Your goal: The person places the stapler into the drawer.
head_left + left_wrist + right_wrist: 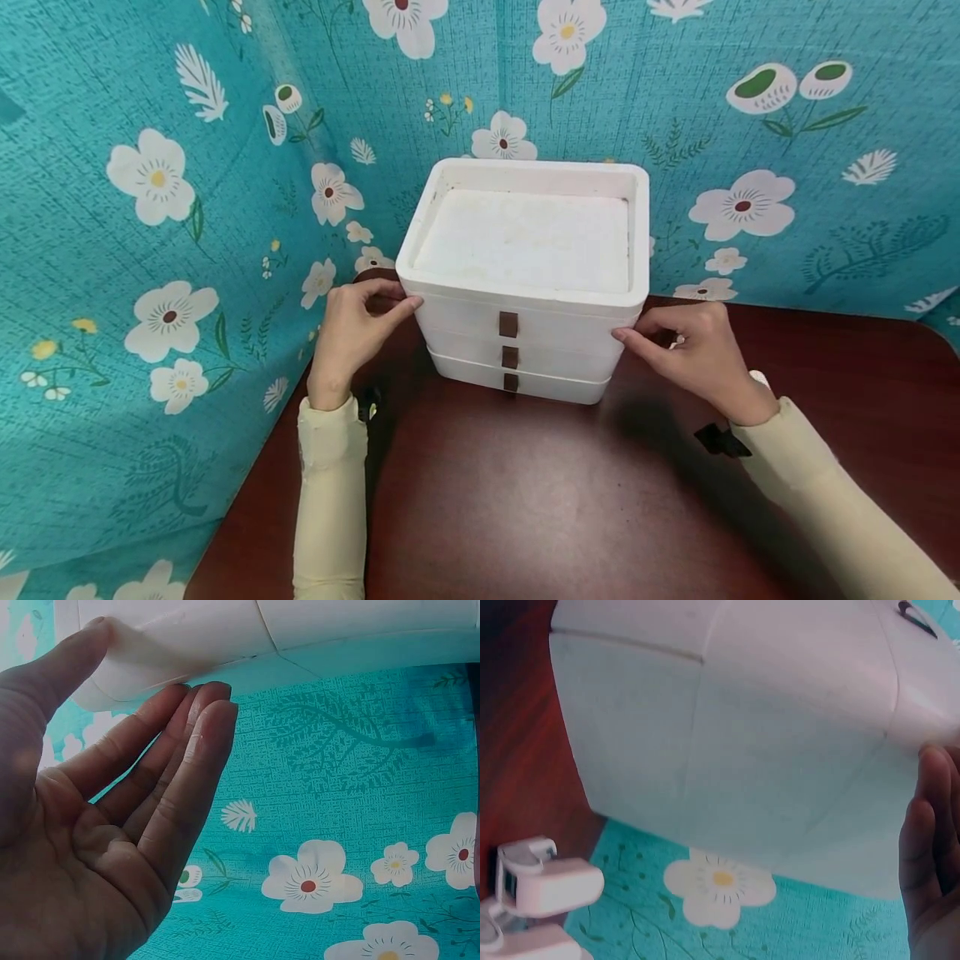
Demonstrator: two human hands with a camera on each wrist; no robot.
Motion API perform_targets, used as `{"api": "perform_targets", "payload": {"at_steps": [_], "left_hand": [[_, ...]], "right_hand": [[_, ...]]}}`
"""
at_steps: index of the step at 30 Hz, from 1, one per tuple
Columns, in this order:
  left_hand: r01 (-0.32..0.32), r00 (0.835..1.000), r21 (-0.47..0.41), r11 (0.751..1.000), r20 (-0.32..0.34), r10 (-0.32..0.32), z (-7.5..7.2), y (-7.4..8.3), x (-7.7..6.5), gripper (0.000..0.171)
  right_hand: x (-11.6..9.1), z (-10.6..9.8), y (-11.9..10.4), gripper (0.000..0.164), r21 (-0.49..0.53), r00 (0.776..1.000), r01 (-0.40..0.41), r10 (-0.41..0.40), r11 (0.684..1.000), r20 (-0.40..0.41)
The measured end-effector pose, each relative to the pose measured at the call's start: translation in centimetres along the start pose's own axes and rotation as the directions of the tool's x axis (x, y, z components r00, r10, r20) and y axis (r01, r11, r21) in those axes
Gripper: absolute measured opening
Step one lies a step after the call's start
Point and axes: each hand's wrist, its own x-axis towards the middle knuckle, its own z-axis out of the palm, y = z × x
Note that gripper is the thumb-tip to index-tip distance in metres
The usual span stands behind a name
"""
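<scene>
A white three-tier drawer box [525, 333] with a shallow, rimmed tray top [517, 242] and brown pull tabs [508, 324] stands on the dark red table. My left hand [356, 333] holds its left side near the top, thumb at the front corner. In the left wrist view, the thumb and slightly bent fingertips [217, 712] meet the white wall. On the opposite side, my right hand [686, 350] grips the upper front corner between thumb and fingers. Its fingertips touch the box side in the right wrist view, where the thumb is hidden.
Teal floral cloth [172, 250] hangs behind and left of the table [525, 492]. Two small white pieces with bracket-like ends [559, 889] appear beside the box in the right wrist view; their kind is unclear. Dark wrist mounts [723, 440] sit on both sleeves.
</scene>
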Motion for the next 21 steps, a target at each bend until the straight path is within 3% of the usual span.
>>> {"api": "perform_targets", "payload": {"at_steps": [10,21], "left_hand": [[-0.071,0.997,-0.153,0.986,-0.042,0.066,0.3,-0.6,0.3,0.041],[-0.186,0.969,-0.294,0.937,-0.211,0.126,0.9,0.0,0.5,0.04]], "right_hand": [[-1.9,2.8,-1.3,0.018,0.063,0.998,-0.015,0.019,0.998,-0.064],[-3.3,7.1,-2.9,0.014,0.08,0.998,-0.054,0.053,0.995,0.021]]}}
